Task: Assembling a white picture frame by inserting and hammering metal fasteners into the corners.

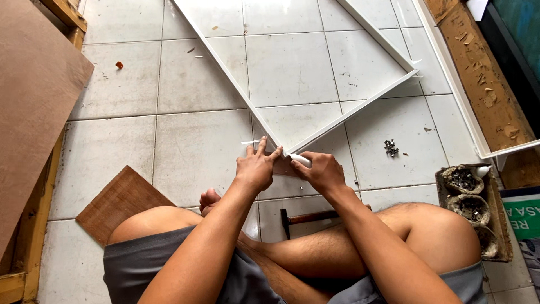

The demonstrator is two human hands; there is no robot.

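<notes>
Hands meet at one corner of a white frame (337,115) that lies flat on the tiled floor (197,146). The corner points straight back at the person, who sits cross-legged just behind it. From that corner one long bar runs up and to the left, and the other runs up and to the right, so the frame opens out like a big letter V going away from the person. The left hand (256,169) rests on the left side of the corner, with its fingers (261,147) spread out and pressing down on the bar, not wrapped around anything. The right hand (322,171) sits on the right side of the corner, and its fingers are curled tight around a small white tube-like thing (300,160). The tip of that thing points left, right at the place where the two bars join. I cannot tell just what the white thing is. Both hands are about the same way from the corner, and they nearly touch each other there. A hammer (309,217) lies on the floor between the legs, close under the right arm. A flat brown board (121,202) lies near the left knee. A small heap of dark screws (391,148) sits on the floor to the right of the corner, and a brown tray with round cups (471,205) stands beside the right knee.
</notes>
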